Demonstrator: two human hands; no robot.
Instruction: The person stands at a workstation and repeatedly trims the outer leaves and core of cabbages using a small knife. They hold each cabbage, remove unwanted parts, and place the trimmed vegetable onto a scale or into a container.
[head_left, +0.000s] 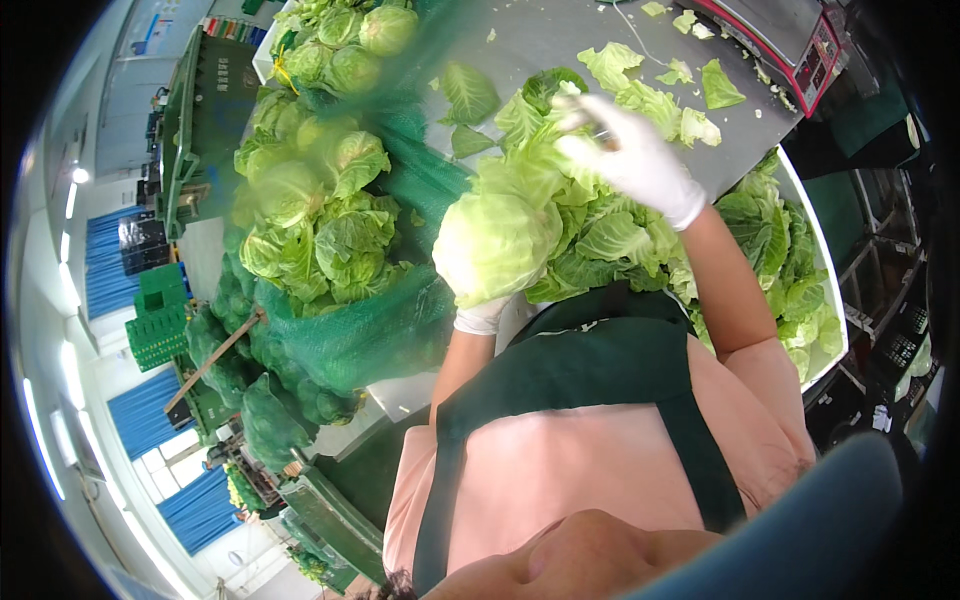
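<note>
A pale green cabbage head (491, 247) rests on my gloved left hand (484, 313), which is mostly hidden beneath it. Over the loose leaves to its upper right is my right hand (626, 154), in a white glove and blurred. The fingers curl around a small tool with a dark and brown part (604, 136), probably a knife; its blade cannot be made out. Cut cabbage leaves (619, 236) lie heaped between the cabbage head and my apron. More cabbages (322, 202) sit in an open green mesh bag (352, 337) on the left.
Leaf scraps (611, 64) are scattered over the metal table (525, 30). A red-edged weighing scale (814, 67) stands at the upper right. A white bin (838, 300) of leaves is beside my right arm. Filled mesh sacks (270, 424) and green containers (330, 514) stand at the lower left.
</note>
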